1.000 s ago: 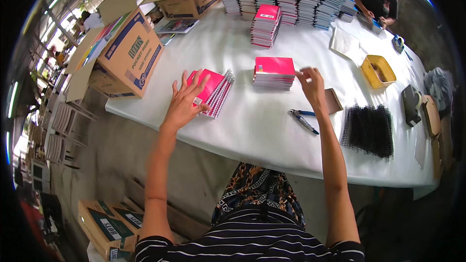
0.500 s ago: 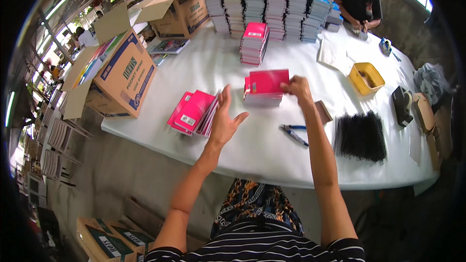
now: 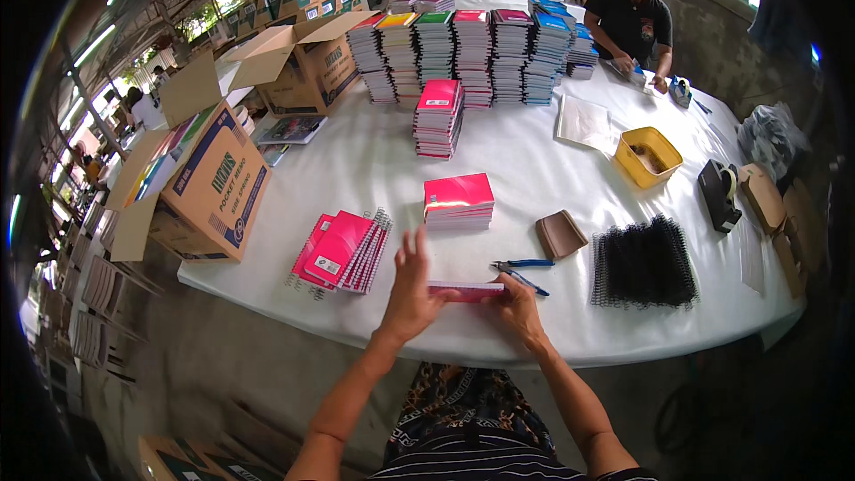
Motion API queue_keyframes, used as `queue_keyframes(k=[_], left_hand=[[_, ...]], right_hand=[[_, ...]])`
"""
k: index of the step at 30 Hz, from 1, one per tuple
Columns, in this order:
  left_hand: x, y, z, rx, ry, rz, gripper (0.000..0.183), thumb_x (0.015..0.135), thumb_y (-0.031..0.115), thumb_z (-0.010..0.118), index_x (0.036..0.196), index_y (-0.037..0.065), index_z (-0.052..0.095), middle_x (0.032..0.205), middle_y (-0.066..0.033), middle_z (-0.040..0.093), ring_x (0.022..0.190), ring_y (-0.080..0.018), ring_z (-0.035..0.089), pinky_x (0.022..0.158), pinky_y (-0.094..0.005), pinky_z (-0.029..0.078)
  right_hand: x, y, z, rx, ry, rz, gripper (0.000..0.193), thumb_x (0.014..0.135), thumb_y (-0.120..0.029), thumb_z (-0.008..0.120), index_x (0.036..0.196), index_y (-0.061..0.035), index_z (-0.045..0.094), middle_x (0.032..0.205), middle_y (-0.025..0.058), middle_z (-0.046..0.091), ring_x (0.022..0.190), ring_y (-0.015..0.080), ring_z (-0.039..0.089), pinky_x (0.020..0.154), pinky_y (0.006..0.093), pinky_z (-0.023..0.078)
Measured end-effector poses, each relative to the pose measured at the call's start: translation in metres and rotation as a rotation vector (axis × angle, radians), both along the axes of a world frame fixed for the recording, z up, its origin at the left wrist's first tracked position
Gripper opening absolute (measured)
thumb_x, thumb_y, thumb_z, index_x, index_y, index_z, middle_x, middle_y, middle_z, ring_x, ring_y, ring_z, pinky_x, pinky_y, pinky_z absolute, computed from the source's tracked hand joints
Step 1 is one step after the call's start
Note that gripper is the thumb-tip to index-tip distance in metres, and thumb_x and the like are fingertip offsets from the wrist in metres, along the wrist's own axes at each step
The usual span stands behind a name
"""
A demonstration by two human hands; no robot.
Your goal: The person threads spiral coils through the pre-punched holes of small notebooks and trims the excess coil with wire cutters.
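A thin pink notebook [image 3: 472, 289] is tilted up between my hands near the table's front edge. My right hand [image 3: 517, 303] is closed on its right end. Raised and spread are the fingers of my left hand [image 3: 412, 289], whose thumb lies against the notebook's left end. Just beyond sits a stack of pink notebooks [image 3: 459, 200] with no wire showing. Spiral-bound pink notebooks [image 3: 343, 249] lie overlapping to the left of my left hand. Blue-handled pliers [image 3: 521, 272] rest beyond my right hand, and a pile of black spiral wires [image 3: 644, 263] lies farther right.
A brown tray [image 3: 561, 234], a yellow tub [image 3: 647, 158] and a black tape dispenser [image 3: 719, 196] stand on the right. Tall notebook stacks [image 3: 472, 58] line the back, near a co-worker [image 3: 631, 22]. Open cartons [image 3: 209, 178] occupy the left side.
My right hand has drawn a pink notebook off the stack toward me, and it now stands tilted. My left hand has come in against its left end. The view has shifted.
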State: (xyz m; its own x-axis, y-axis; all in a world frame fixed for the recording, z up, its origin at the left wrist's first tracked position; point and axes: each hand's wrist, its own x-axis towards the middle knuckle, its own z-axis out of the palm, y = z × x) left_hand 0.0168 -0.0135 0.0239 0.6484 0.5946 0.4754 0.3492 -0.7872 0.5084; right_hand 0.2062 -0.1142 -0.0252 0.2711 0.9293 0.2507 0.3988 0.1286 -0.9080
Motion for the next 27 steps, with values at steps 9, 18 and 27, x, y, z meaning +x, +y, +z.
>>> queue_keyframes(k=[9, 18, 27], left_hand=[[0.040, -0.008, -0.012, 0.235, 0.484, -0.120, 0.067, 0.091, 0.041, 0.055, 0.145, 0.010, 0.032, 0.139, -0.0099, 0.049, 0.122, -0.0343, 0.051, 0.097, -0.0505, 0.043], [0.044, -0.009, 0.013, -0.038, 0.647, -0.155, 0.061, 0.091, 0.055, 0.046, 0.143, 0.024, 0.039, 0.095, -0.0159, 0.068, 0.083, -0.0355, 0.067, 0.073, -0.0495, 0.053], [0.040, 0.002, 0.009, -0.039, 0.647, -0.169, 0.058, 0.092, 0.031, 0.056, 0.145, 0.030, 0.034, 0.078, -0.0168, 0.068, 0.073, -0.0368, 0.067, 0.070, -0.0502, 0.052]], right_hand=[[0.086, -0.018, 0.015, -0.094, -0.459, -0.386, 0.024, 0.077, 0.000, 0.067, 0.100, -0.0034, 0.061, 0.092, 0.0112, 0.066, 0.083, 0.0246, 0.064, 0.074, 0.0364, 0.050], [0.160, -0.022, -0.012, -0.534, -1.043, -0.741, 0.008, 0.083, -0.012, 0.057, 0.086, -0.0047, 0.059, 0.081, 0.0151, 0.064, 0.084, 0.0325, 0.064, 0.073, 0.0454, 0.049], [0.181, -0.040, 0.026, -0.293, -0.861, -0.707, 0.016, 0.084, -0.016, 0.062, 0.092, -0.0025, 0.058, 0.090, 0.0185, 0.060, 0.088, 0.0372, 0.059, 0.072, 0.0507, 0.045]])
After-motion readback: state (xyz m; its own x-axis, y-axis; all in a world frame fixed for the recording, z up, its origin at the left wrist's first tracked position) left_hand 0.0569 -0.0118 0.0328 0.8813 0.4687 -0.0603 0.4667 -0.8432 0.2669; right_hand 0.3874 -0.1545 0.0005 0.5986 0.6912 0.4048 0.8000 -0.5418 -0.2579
